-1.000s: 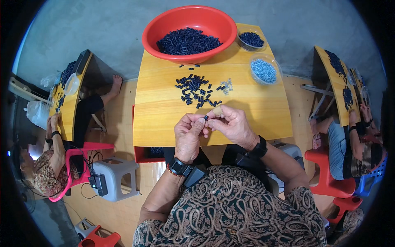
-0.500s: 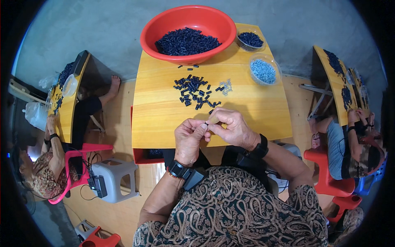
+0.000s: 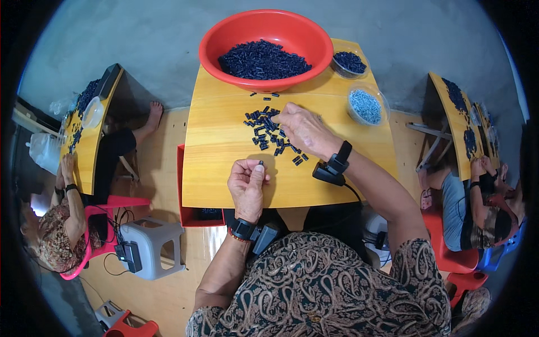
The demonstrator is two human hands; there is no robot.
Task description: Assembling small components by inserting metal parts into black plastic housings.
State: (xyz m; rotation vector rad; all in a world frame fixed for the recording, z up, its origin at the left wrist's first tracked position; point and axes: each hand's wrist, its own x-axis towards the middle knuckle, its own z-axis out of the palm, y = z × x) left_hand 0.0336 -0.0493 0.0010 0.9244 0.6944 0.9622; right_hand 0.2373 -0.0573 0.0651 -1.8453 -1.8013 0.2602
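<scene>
Head cam: got a small dark piece (image 3: 261,163) pinched between thumb and finger of the left hand (image 3: 247,182), over the near part of the yellow table (image 3: 213,151), with just the tip showing. Got the right hand (image 3: 303,126) at the loose pile of dark pieces (image 3: 260,120), fingertips drawn close together; can't tell about a piece caught between them, too small and half hidden. Looks like hard plastic, so probably light and stiff, not easy to crush, but maybe a bit slick and prone to rolling off. Best pinched by the long sides near the middle, ends left clear. Hard to see part of the pile past that right hand. Worth watching the black box (image 3: 328,175) at the right wrist too, plus the dangling cable (image 3: 355,192), as possible snags. Farther back: a big red basin (image 3: 306,39) full of more dark pieces, a clear tub (image 3: 351,75) of the same beside, and another with light-blue bits (image 3: 365,106). Off to the sides, clear of both hands: a person (image 3: 64,236) and grey stool (image 3: 147,244) left, another person (image 3: 477,216) right.
</scene>
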